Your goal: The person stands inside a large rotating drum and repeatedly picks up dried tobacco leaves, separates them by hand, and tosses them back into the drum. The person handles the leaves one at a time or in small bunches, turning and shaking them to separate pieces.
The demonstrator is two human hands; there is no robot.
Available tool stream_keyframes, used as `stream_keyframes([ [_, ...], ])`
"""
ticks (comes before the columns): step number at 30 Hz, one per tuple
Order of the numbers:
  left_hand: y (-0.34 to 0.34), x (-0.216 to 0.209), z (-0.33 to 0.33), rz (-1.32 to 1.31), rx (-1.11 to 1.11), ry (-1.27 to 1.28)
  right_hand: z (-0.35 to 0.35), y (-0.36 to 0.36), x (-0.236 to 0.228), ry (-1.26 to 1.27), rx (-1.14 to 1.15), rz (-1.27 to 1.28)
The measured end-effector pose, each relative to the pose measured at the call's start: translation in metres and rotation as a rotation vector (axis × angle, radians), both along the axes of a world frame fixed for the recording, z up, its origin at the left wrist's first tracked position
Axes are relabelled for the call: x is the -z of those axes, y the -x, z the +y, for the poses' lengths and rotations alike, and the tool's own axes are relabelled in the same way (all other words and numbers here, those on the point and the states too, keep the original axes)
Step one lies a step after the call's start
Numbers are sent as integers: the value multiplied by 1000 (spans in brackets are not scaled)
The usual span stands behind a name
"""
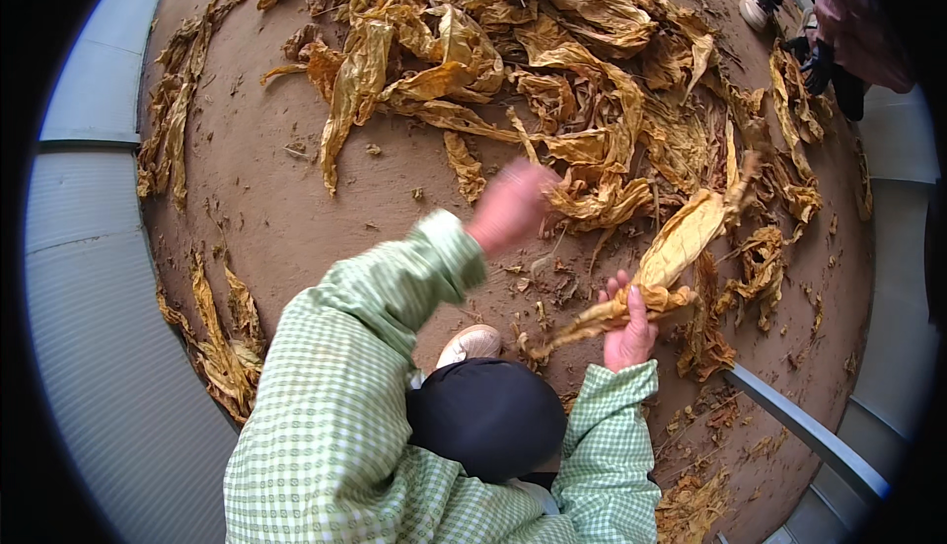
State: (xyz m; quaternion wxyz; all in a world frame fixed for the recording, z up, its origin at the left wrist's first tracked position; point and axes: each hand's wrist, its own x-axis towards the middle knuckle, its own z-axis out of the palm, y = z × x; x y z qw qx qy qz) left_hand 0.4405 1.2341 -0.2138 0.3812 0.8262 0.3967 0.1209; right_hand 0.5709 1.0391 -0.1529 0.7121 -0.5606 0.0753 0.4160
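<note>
My right hand (631, 325) is closed around a few dried yellow-brown tobacco leaves (681, 238). Their broad blades extend up and to the right, while a narrow twisted part points left past my fingers. At the near edge of a large heap of dried tobacco leaves (592, 41), my left hand (515, 205) is smeared by motion. Its fingers cannot be made out, nor whether they hold a leaf. Wrinkled, curled leaves in the heap overlap each other on the brown floor.
Another person (838, 31) sits at the far right. A grey metal bar (809, 426) reaches in at the lower right. Pale panels (109, 278) line the left side. Loose leaves (222, 337) and crumbs lie on the floor (266, 199). My shoe (470, 343) is below my left hand.
</note>
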Motion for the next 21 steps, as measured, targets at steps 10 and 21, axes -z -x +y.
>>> stream_keyframes([
  [10,216,36,124,454,-925,297,-19,22,32,193,-50,-187],
  [21,158,0,14,151,-305,108,-15,29,28,178,-76,-197],
])
